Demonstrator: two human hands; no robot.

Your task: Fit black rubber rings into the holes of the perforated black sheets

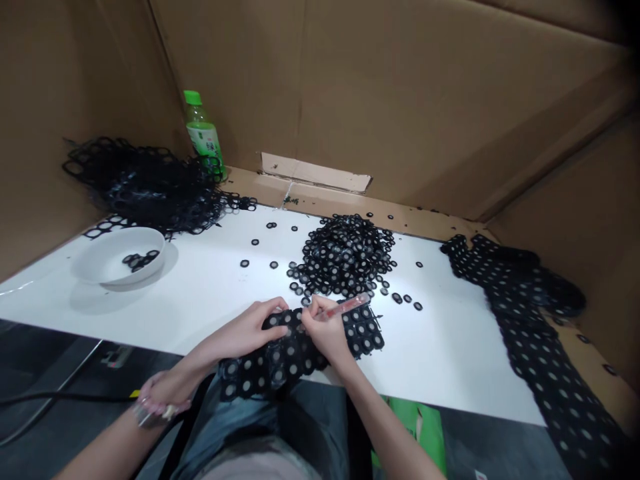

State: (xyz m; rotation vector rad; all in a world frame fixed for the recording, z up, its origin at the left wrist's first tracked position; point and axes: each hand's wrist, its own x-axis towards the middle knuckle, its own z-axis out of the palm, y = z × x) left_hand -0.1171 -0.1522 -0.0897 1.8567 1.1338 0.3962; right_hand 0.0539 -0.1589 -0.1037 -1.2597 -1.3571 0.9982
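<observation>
In the head view a black rubbery sheet [293,352] with rows of grey-centred discs runs from my lap up onto the white table. My left hand [253,327] grips its left side, the thumb lying on top and the fingers curled at the far edge. My right hand [327,333] is closed round a clear, reddish pen-like tool [345,307]. That tool's tip points down at the sheet near my left fingertips, partly hidden by my fingers. Just beyond the sheet lies a heap of loose black rings [345,253] with pale centres.
A white bowl [163,263] with a few black pieces stands at left. Behind it are tangled black ring-shaped scraps [150,190] and a green-capped bottle [203,137]. More dotted black sheets [530,340] drape over the table's right side. Cardboard walls [380,100] enclose the white tabletop [440,353].
</observation>
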